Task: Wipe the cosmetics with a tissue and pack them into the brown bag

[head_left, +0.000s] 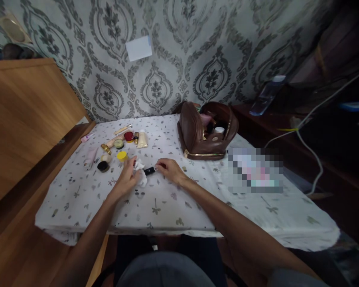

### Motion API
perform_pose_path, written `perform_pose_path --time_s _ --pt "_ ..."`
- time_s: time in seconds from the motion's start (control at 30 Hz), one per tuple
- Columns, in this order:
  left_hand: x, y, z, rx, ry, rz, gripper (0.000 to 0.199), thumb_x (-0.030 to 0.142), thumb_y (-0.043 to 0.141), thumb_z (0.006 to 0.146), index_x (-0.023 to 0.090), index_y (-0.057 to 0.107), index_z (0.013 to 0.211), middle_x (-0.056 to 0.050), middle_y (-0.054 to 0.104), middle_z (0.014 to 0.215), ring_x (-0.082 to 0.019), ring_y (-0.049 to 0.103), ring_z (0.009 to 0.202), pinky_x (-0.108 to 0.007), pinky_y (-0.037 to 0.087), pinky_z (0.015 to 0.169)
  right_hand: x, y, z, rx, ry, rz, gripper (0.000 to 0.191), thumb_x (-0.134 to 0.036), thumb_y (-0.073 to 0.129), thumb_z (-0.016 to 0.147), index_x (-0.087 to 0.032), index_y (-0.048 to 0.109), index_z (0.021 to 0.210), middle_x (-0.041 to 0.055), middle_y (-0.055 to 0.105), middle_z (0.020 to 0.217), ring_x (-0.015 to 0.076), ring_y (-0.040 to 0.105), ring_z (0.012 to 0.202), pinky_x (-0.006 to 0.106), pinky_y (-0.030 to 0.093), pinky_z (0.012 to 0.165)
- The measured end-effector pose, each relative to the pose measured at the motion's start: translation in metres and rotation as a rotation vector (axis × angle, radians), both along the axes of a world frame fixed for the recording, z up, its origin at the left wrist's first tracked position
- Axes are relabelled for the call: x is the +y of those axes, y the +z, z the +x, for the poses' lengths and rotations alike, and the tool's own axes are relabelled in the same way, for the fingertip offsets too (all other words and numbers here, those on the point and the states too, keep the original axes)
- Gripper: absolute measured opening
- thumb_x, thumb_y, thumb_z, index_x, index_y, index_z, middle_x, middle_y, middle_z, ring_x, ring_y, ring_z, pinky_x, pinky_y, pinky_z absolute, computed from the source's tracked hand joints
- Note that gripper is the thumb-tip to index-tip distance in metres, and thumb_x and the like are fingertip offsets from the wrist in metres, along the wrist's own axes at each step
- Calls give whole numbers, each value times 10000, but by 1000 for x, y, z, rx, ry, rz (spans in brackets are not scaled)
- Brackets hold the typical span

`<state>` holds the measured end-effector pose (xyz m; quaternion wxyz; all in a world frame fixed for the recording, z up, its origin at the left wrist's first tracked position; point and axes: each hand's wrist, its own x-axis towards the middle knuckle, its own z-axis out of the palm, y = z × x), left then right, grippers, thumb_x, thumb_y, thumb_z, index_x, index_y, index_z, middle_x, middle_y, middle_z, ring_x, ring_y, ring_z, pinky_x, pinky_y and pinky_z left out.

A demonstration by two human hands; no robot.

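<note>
The small black cosmetic tube (150,171) lies between the two hands over the patterned tablecloth (164,213), its long axis running left to right and tipping slightly up toward the right. The right hand (171,170) pinches its pale right end between the fingertips, while the left hand (128,176) grips a crumpled white tissue (141,177) against its left end.

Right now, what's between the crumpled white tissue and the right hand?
A small black item is between the crumpled white tissue and the right hand, as the head view shows.
</note>
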<state>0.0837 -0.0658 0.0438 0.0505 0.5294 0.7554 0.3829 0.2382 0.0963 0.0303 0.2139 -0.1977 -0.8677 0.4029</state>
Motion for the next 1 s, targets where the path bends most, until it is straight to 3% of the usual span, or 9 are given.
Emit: perform_pose_path --time_s 0.17,0.33,0.43,0.6,0.8,1.0 --pt "-1 1 11 88 -43 -41 299 288 405 929 155 638 1060 -105 599 1062 -253 555 1046 -392 437 954 -2 1 12 -20 76 123 92 -158 637 832 -166 700 898 17 599 800 133 517 730 256 376 709" --pt "2 6 24 196 -2 -30 396 226 350 951 159 605 1247 -80 579 980 -232 548 975 -385 454 918 -5 -7 19 20 88 81 138 -122 680 796 -174 711 919 18 605 822 136 539 747 251 394 719" --pt "9 2 39 275 -78 -24 428 207 344 961 194 580 1318 -66 546 943 -216 533 925 -370 471 885 -6 -8 20 25 80 93 83 -140 685 797 -177 705 868 10 604 789 139 530 738 252 384 708" --pt "19 -9 58 513 -171 -59 387 230 403 974 166 562 1321 -125 524 1112 -256 495 1046 -421 474 949 -7 -6 20 -2 85 149 73 -131 678 796 -162 661 733 13 579 730 150 510 731 258 358 685" --pt "9 -15 45 679 -173 -94 410 144 374 963 163 507 1351 -136 518 1159 -265 497 1083 -435 477 969 -7 -4 22 0 83 125 40 -130 704 784 -166 689 795 13 588 763 143 522 735 248 370 682" --pt "-11 -18 13 587 -21 -123 406 154 377 945 193 537 1315 -151 505 1192 -292 496 1108 -451 497 909 -7 -6 21 19 96 126 30 -143 707 794 -166 707 814 15 591 768 137 527 730 244 378 679"
